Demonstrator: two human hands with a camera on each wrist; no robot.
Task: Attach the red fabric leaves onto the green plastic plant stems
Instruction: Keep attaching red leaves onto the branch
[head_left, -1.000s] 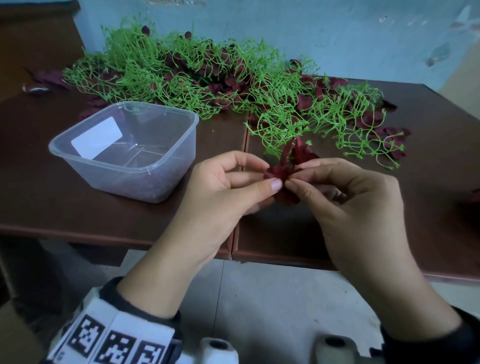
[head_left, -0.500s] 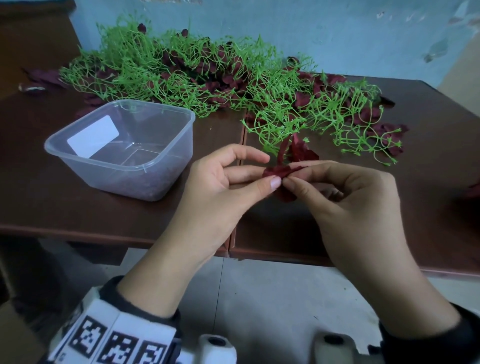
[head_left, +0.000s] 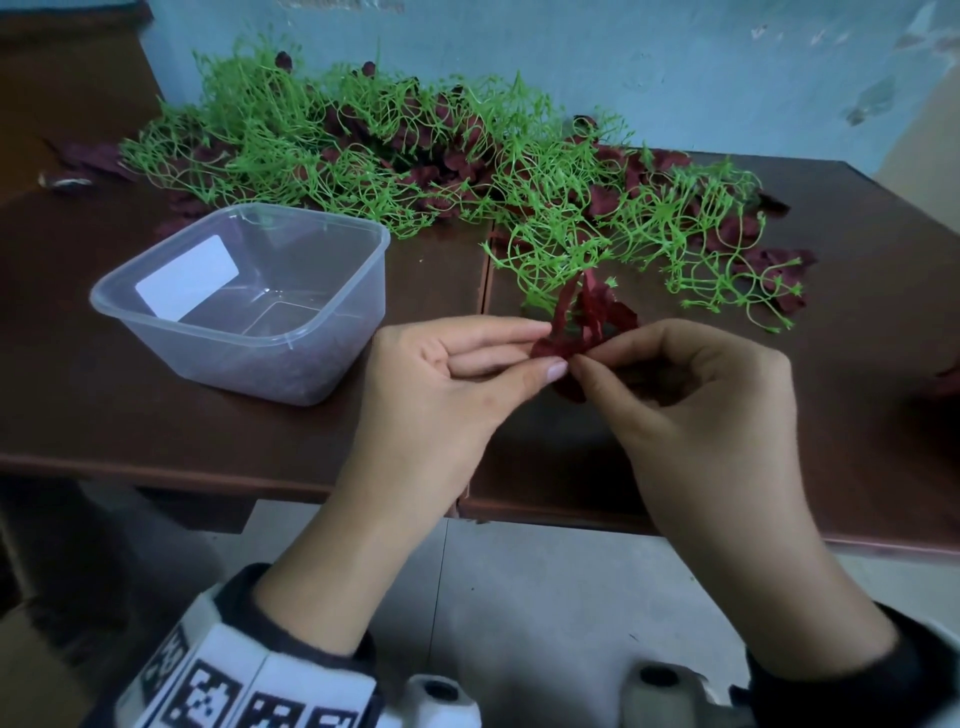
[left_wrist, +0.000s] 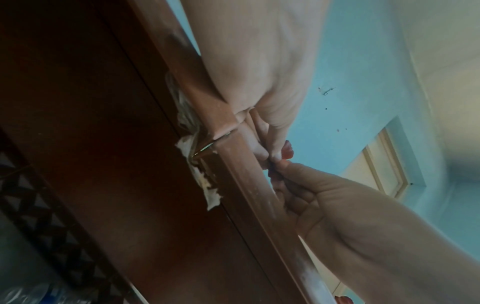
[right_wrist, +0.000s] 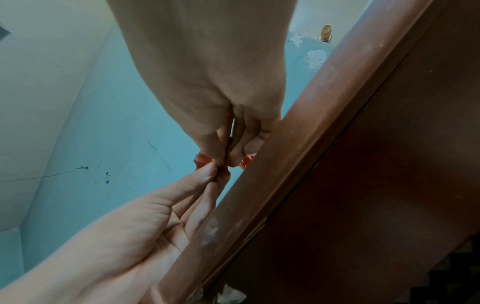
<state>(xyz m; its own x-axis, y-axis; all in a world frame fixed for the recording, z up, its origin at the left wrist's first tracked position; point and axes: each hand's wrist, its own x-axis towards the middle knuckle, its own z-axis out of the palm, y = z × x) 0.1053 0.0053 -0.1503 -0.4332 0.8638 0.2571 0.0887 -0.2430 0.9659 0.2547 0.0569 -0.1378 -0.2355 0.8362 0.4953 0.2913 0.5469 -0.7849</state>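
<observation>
Both hands meet over the table's front edge, in front of the seam between the two tabletops. My left hand (head_left: 548, 349) pinches a cluster of dark red fabric leaves (head_left: 589, 312) between thumb and forefinger. My right hand (head_left: 582, 361) pinches the same cluster from the other side, thumb tip against thumb tip. A green plastic stem sprig (head_left: 550, 260) rises from the cluster towards the pile. From the left wrist, the red leaf (left_wrist: 287, 151) shows at my left fingertips (left_wrist: 270, 153). The right wrist view has a red leaf (right_wrist: 202, 161) beside my right fingertips (right_wrist: 221, 158).
A long heap of green stems (head_left: 337, 140) mixed with red leaves lies across the back of the brown table (head_left: 156, 415). An empty clear plastic tub (head_left: 291, 364) stands left of my hands. Loose red leaves (head_left: 774, 260) lie at the right.
Both hands stay pinched on the leaf cluster at nearly the same spot. The red leaves now stand up more above the fingers, and my left forefinger reaches further onto them.
</observation>
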